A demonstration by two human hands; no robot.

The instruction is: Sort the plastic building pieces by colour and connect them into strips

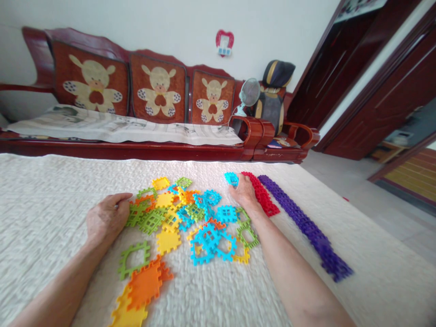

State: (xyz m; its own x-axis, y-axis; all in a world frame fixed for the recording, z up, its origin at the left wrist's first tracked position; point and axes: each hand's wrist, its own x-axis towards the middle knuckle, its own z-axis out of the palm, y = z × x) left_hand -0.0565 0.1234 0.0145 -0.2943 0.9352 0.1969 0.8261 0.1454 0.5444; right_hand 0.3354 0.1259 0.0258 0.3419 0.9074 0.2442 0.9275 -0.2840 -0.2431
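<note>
A loose pile of toothed plastic building tiles in yellow, green, orange and blue lies between my hands. My left hand [108,217] rests at the pile's left side, its index finger stretched out beside the green tiles [136,213]; its other fingers are partly hidden. My right hand [244,190] is past the pile's far right side, with its fingers on a blue tile [231,178]. Next to that hand runs a strip of red tiles [262,196], partly behind the wrist. Farther right lies a long strip of purple tiles [303,222].
A textured pale cover [51,200] spreads under the tiles. Nearer me lie an orange tile [146,284] and a yellow tile [127,311]. Beyond stands a dark red wooden sofa [136,152] with bear cushions, and a small fan [250,93] is by its right armrest.
</note>
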